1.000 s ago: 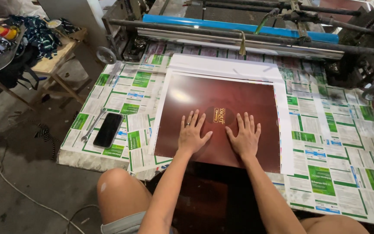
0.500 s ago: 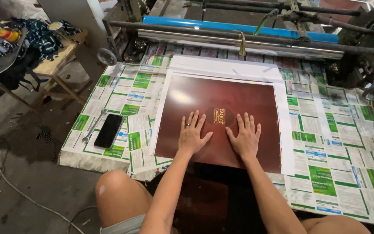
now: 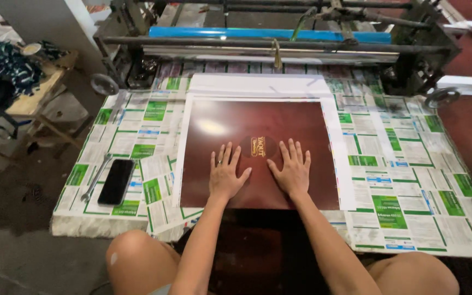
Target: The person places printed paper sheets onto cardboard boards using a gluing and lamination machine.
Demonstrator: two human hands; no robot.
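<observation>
Both hands lie flat on a glossy dark red sheet (image 3: 258, 155) that sits in the middle of the tabletop (image 3: 411, 180); the left hand (image 3: 226, 175) presses palm down on the sheet's near half, fingers (image 3: 220, 155) spread wide and gripping nothing, with what looks like a ring on one finger, though the view is too small to be sure; the right hand (image 3: 291, 170) rests just beside it to the right, also palm down, its fingers (image 3: 292, 150) splayed open and holding nothing. Between the two hands, slightly farther away, a small gold emblem (image 3: 258, 146) is stamped on the sheet. The red sheet lies on a larger white sheet (image 3: 258, 84) whose margin shows along the far, left and right edges; the tabletop itself is covered with overlapping green and white printed papers (image 3: 389, 202).

Near the left edge of the tabletop a black phone (image 3: 116, 181) lies face up; a metal wrench (image 3: 97, 177) lies just beside it on its left. At the far side stands a machine (image 3: 269, 33) with dark metal rollers and a blue bar (image 3: 269, 35) running across it. To the far left, apart from the tabletop, stands a wooden stool (image 3: 36, 98) on the concrete floor (image 3: 12, 229). The person's bare knees show at the near edge.
</observation>
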